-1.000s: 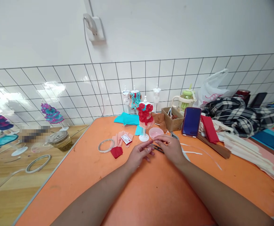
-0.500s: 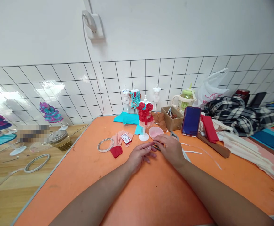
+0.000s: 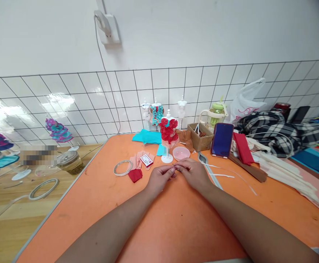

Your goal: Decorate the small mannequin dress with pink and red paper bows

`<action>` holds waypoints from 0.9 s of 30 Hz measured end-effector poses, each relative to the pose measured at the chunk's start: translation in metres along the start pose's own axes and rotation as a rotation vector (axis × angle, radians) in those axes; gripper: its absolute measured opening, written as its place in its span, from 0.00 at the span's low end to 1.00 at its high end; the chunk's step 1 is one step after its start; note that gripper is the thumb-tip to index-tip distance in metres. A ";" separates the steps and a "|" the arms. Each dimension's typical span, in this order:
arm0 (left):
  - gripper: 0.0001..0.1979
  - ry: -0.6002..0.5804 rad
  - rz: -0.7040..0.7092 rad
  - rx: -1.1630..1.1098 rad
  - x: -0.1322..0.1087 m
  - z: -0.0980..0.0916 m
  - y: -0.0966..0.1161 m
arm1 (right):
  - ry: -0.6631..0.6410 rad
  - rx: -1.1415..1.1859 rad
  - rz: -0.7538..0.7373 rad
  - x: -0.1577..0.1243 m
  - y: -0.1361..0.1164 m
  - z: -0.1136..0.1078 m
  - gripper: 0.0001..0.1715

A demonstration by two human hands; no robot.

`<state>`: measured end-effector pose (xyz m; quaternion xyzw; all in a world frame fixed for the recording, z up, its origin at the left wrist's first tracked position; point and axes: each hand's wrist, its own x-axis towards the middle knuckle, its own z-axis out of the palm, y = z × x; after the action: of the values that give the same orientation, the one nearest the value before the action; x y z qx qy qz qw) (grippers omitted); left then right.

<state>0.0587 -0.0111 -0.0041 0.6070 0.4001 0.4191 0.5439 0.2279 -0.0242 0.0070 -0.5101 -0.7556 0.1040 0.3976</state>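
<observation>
My left hand (image 3: 161, 179) and my right hand (image 3: 193, 173) meet fingertip to fingertip over the orange table, both closed in a pinch. A small dark bit shows at the right fingertips; what the fingers hold is too small and covered to make out. Just beyond them stands a small white dress form (image 3: 167, 159) dressed in red fabric flowers (image 3: 168, 127) with a pale pink hem. A pink bowl (image 3: 181, 153) sits beside its base. Left of my hands lie a roll of white tape (image 3: 122, 168), a red cloth piece (image 3: 135, 175), peach fabric (image 3: 137, 159) and a small white-and-red box (image 3: 146, 161).
Behind are more dress forms (image 3: 181, 109), turquoise fabric (image 3: 147, 137) and a cardboard box (image 3: 200, 137). A phone (image 3: 222, 140) leans upright at right, near red folded cloth (image 3: 243, 149) and cream fabric strips (image 3: 282, 175). White strips (image 3: 222, 175) lie by my right wrist.
My hands have drawn together and the left fingers, spread before, have curled in. The dark tool-like thing under my right fingers is now mostly hidden.
</observation>
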 end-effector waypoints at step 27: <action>0.13 -0.137 -0.142 -0.392 0.001 -0.005 -0.002 | -0.096 0.241 0.040 0.002 -0.007 -0.006 0.09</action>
<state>0.0539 -0.0082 -0.0054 0.4871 0.3147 0.4074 0.7055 0.2274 -0.0268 0.0159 -0.4679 -0.7454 0.2262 0.4174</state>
